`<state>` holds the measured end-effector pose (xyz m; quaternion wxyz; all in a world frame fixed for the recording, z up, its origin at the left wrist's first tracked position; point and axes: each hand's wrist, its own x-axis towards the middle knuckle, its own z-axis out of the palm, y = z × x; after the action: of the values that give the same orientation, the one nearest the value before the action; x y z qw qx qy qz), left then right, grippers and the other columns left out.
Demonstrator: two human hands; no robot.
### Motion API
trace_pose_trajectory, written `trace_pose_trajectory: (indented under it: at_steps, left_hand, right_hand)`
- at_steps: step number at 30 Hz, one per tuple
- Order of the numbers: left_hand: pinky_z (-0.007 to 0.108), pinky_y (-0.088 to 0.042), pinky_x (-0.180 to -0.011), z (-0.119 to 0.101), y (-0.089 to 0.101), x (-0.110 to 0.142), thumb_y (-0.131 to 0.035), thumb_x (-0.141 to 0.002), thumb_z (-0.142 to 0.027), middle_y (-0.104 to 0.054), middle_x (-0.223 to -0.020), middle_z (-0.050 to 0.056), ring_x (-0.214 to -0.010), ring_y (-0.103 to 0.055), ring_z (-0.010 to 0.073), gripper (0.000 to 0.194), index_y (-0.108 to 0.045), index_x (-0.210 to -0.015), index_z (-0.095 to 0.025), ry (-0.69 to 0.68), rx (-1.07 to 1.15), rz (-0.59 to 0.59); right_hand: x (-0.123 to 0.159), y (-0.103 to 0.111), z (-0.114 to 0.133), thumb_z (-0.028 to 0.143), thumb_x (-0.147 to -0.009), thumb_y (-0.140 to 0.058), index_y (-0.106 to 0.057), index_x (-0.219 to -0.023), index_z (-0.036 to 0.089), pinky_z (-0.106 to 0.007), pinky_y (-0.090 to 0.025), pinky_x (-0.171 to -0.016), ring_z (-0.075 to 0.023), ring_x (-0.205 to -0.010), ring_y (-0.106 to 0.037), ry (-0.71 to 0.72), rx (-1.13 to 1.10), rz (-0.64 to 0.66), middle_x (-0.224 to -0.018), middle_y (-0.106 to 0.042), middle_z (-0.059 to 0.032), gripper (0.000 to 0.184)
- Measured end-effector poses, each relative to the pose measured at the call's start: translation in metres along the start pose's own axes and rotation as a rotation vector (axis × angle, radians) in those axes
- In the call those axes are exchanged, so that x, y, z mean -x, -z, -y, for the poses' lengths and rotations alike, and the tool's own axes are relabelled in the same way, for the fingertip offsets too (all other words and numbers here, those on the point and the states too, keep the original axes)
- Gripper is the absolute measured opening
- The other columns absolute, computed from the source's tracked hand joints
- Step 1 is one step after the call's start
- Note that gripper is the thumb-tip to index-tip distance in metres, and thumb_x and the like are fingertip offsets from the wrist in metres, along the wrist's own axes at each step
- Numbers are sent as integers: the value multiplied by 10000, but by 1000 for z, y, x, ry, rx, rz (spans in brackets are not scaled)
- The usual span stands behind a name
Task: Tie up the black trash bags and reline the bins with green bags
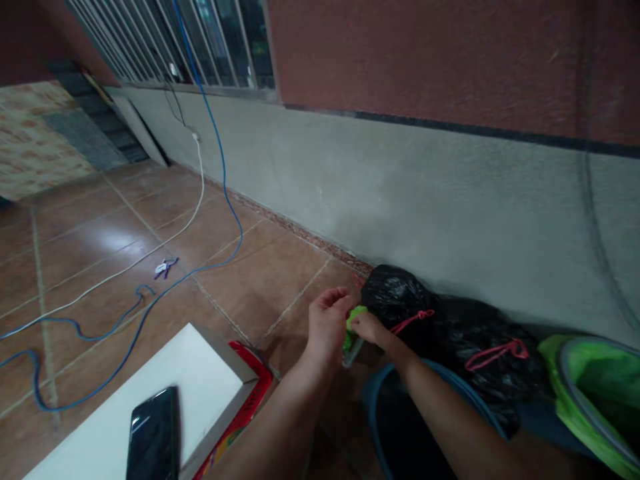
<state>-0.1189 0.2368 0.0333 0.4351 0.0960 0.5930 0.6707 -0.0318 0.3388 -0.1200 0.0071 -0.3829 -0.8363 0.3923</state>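
Observation:
Close together in the middle of the head view, my left hand and my right hand are both over the floor beside a dark blue bin. Between them is a small bright green thing, perhaps soft plastic; its kind is not clear. My right hand is closed on it. The fingers of my left hand are curled in right beside the green thing, and what they hold, if anything, is hidden. A pale, see-through strip hangs just below the green thing, partly covered by my hands.
Black garbage bags with pink ties lean along the wall. A green-lined container stands at right. A black phone lies on a white box at lower left. Blue cable, white cable and keys are on the tiles.

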Motion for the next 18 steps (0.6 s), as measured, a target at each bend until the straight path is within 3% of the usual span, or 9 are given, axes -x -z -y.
trace_pose_trajectory:
  at_steps: [4, 6, 9, 11, 13, 16, 18]
  left_hand:
    - [270, -465, -674, 4, 1, -1, -636, -643, -163, -656, -841, 46, -704, -598, 152, 431, -642, -1074, -159, -50, -230, 34]
    - [332, -479, -806, 5, -2, 4, -646, -617, -121, -662, -1033, 94, -904, -620, 223, 565, -614, -1178, -179, -171, -424, 134]
    - [422, -372, -1030, 11, -12, 21, -673, -578, -84, -519, -1371, 111, -1219, -489, 307, 733, -564, -1288, -232, -390, -750, 330]
    - [483, -273, -1095, 17, -23, 37, -675, -603, -113, -428, -1468, 98, -1305, -402, 336, 730, -554, -1308, -259, -473, -971, 438]
    - [525, -209, -1107, 26, -34, 53, -648, -663, -157, -461, -1444, 108, -1309, -398, 343, 592, -603, -1246, -250, -527, -1144, 526]
    - [546, -186, -1087, 37, -49, 70, -548, -749, -158, -650, -1178, 155, -1176, -533, 332, 350, -684, -1070, -193, -558, -1288, 583]
    - [545, -214, -1054, 40, -55, 76, -505, -759, -132, -702, -978, 153, -1046, -607, 327, 294, -703, -972, -173, -568, -1320, 564]
  right_hand:
    - [52, 75, 12, 348, -818, -569, -739, -788, 182, -272, -468, -674, -171, -716, -633, 14, -220, -162, -760, -719, -19, 240]
    - [99, 111, 23, 417, -755, -661, -737, -854, 181, -287, -483, -743, -178, -780, -638, 11, -484, -298, -837, -726, -27, 267]
    - [178, 147, 40, 406, -673, -770, -722, -875, 190, -267, -495, -702, -149, -737, -625, -39, -819, -470, -809, -705, -22, 300]
    - [226, 158, 49, 366, -643, -806, -715, -865, 204, -268, -509, -679, -143, -719, -627, -67, -964, -570, -803, -692, -19, 290]
    - [265, 161, 52, 339, -630, -820, -714, -866, 223, -286, -531, -684, -154, -740, -642, -87, -1050, -660, -827, -692, -20, 283]
    - [310, 157, 42, 312, -613, -832, -715, -832, 240, -300, -557, -703, -159, -776, -657, -102, -1134, -832, -843, -696, -9, 259]
    - [333, 152, 24, 289, -600, -839, -711, -801, 236, -285, -568, -710, -143, -778, -659, -106, -1195, -972, -846, -696, 1, 244]
